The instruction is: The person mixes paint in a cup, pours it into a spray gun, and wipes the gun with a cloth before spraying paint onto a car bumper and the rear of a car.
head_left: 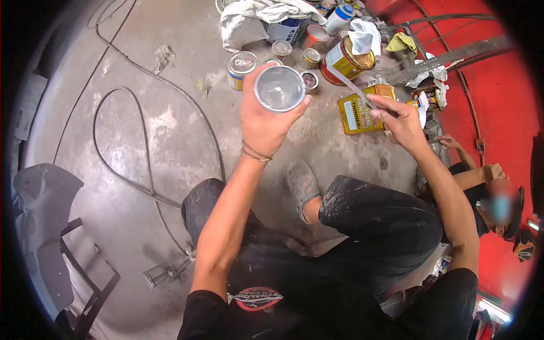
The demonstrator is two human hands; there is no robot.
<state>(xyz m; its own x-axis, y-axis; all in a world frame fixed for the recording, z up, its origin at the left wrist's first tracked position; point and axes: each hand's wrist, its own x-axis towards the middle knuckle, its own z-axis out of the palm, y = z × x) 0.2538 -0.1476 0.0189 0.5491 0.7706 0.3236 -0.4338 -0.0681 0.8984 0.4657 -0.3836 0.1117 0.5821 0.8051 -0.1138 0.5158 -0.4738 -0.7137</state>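
My left hand [262, 122] is wrapped round a clear plastic cup [279, 89], its open mouth facing up toward me. Greyish, see-through contents show inside the cup. Between the thumb and fingers of my right hand [401, 120] is a thin, pale mixing stick [347, 81], angled up and to the left, apart from the cup. Below that stick, a yellow rectangular can of paint thinner [352, 118] stands on the floor near my right hand. A round paint can with a silver lid [242, 63] is just left of the cup.
A large paint tin [340, 61] and several smaller cans stand at the back beside white cloth [243, 22]. A hose [148, 141] loops across the concrete floor to a spray gun [164, 274]. Another person [481, 195] crouches at right by a red panel [501, 113].
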